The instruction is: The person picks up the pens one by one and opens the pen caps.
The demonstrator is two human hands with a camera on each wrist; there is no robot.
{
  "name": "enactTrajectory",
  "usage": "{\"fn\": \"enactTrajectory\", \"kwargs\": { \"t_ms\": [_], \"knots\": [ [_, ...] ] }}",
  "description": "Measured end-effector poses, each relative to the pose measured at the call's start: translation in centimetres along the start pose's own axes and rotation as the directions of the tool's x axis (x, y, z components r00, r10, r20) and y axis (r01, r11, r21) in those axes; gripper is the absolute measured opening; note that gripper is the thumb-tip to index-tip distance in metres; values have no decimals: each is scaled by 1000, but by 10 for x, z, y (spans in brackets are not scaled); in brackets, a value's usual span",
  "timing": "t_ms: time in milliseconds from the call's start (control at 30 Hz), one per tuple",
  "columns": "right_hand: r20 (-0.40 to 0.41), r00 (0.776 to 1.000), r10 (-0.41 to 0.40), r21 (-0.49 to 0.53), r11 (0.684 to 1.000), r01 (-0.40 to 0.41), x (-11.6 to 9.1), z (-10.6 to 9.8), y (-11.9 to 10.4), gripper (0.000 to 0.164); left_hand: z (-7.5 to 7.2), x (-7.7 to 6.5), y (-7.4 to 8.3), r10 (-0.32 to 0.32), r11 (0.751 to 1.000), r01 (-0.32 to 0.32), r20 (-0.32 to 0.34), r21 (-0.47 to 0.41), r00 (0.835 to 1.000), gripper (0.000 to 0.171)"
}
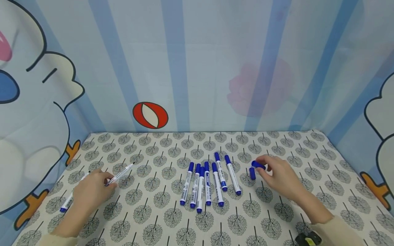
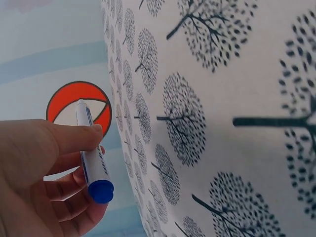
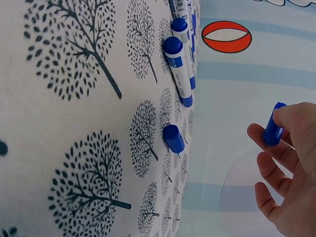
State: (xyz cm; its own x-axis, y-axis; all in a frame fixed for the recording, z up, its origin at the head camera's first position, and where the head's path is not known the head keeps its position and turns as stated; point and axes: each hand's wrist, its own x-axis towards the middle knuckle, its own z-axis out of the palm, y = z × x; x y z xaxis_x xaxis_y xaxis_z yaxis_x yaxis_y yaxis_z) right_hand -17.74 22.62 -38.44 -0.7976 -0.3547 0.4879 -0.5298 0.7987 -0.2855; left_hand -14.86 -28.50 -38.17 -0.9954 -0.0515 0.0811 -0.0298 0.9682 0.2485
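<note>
Between its thumb and fingers, my left hand (image 1: 93, 188) pinches a white marker (image 1: 121, 173), its capless tip pointing away and its blue end toward me in the left wrist view. A second marker (image 1: 67, 203), blue at its near end, lies partly hidden beside that hand on the cloth. On the right, my right hand (image 1: 279, 176) pinches a small blue marker cap (image 3: 272, 129) by thumb and forefinger, held up off the cloth. Just below it in the head view, another blue cap (image 1: 252, 173) rests on the cloth.
Several white markers with blue caps (image 1: 200, 189) lie roughly side by side in mid-table. The table is covered by a tree-print cloth (image 1: 160, 218). A striped cartoon backdrop (image 1: 200, 85) stands along the back edge. A dark object (image 1: 307, 238) sits near the right sleeve.
</note>
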Motion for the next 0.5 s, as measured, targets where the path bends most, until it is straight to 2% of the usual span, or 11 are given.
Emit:
{"fn": "enactTrajectory", "kwargs": {
  "t_ms": [333,500],
  "knots": [
    [-8,1000,7,-9,1000,-7,-2,-2,4,20,-2,-7,-26,-118,993,120,82,-10,990,38],
    [-17,1000,-7,-6,1000,7,-4,-2,6,19,-2,-9,-37,-160,987,160,78,7,984,38]
  ]
}}
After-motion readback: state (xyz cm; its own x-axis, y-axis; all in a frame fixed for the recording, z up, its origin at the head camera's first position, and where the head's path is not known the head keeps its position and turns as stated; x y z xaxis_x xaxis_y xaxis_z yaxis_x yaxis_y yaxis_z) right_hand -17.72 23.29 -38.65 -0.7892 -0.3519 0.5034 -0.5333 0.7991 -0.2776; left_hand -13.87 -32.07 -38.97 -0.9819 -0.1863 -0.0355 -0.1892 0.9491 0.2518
